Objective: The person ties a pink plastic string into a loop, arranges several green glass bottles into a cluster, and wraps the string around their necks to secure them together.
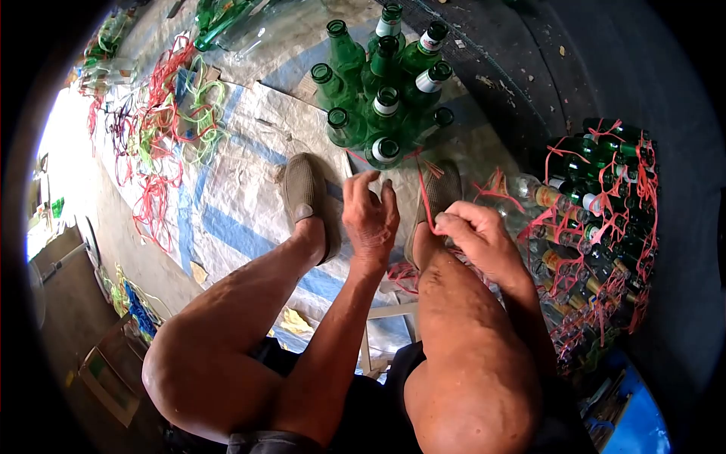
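Observation:
A tight cluster of green glass bottles (348, 57) stands upright in front of my feet, several with white neck labels. My left hand (370, 216) is just this side of the nearest bottle (384, 151), thumb and fingers apart, holding nothing that I can see. To its right, my right hand (478, 236) pinches a red plastic string (423, 189), which runs up toward the base of the bottles. More red string shows low around the front of the cluster. Whether it goes fully round the bottles is hidden.
Bundles of bottles tied with red string (597, 204) are stacked at the right. Loose red and green strings (162, 113) lie at the left on a striped sheet (234, 227). My shoes (306, 189) flank the front of the cluster. A blue container (643, 412) stands lower right.

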A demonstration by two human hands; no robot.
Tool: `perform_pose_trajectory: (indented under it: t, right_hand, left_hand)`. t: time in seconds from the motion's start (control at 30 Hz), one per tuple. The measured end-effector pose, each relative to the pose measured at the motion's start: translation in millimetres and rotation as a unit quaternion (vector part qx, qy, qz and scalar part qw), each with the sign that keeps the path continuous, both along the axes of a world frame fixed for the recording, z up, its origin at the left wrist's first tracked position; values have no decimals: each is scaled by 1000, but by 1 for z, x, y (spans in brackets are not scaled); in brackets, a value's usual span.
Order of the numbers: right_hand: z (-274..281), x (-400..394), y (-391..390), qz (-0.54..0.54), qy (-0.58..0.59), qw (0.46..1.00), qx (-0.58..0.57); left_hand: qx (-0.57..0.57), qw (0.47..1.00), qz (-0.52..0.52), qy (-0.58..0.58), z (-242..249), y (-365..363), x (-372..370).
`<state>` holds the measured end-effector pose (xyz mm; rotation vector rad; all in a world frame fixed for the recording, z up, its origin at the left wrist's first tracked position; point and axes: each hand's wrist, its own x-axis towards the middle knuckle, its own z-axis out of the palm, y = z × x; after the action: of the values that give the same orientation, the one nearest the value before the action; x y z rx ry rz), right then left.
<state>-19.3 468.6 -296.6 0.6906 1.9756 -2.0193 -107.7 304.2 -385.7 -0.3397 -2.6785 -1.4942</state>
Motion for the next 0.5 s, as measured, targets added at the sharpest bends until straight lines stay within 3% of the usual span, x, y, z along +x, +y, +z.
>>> perform_pose_trajectory:
  t: [0.07,0.2,0.33,0.5]
  right_hand:
    - [16,-2,10,-42,-20,998,-32]
    - [25,-3,24,-75,-12,997,8]
    - [45,-9,33,-46,-44,992,108]
    - [68,-25,37,17,-36,948,314]
  left_hand:
    - [7,1000,-12,-19,-4,4,11]
    - [22,998,-38,-51,2,21,20]
    - [47,996,-67,-33,4,38,15]
    - [36,997,-56,-50,9,56,12]
